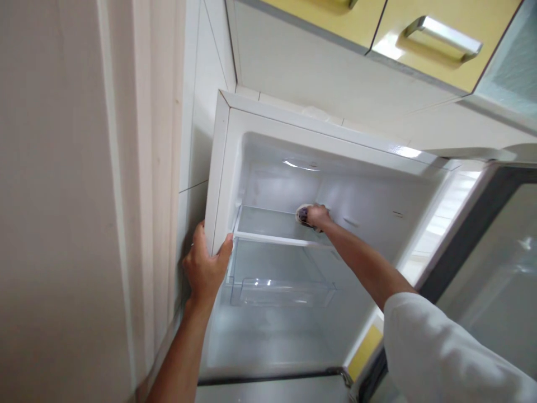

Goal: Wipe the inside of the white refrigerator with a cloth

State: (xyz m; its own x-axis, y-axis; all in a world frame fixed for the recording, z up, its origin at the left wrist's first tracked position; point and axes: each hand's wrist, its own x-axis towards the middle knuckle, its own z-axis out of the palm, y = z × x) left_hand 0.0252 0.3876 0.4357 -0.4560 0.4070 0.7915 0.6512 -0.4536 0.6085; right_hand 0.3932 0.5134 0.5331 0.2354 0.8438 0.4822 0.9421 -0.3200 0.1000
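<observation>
A white refrigerator point(335, 137) stands open in front of me. My left hand point(205, 262) grips its left side edge, the thumb on the inner face and the fingers round the outside. Deep inside the upper compartment is my right hand point(319, 217), closed on a small bunched cloth point(302, 215) with dark and whitish parts. The cloth is just above the upper glass shelf point(266, 221), close to the back right; whether it touches the shelf or wall I cannot tell. My fingers hide part of it.
Below the shelf sits a clear plastic drawer point(285, 292). The open refrigerator door point(495, 280) is at the right. Yellow cabinets point(448, 42) with metal handles hang above. A beige door frame point(155, 168) and tiled wall point(205, 129) run along the left.
</observation>
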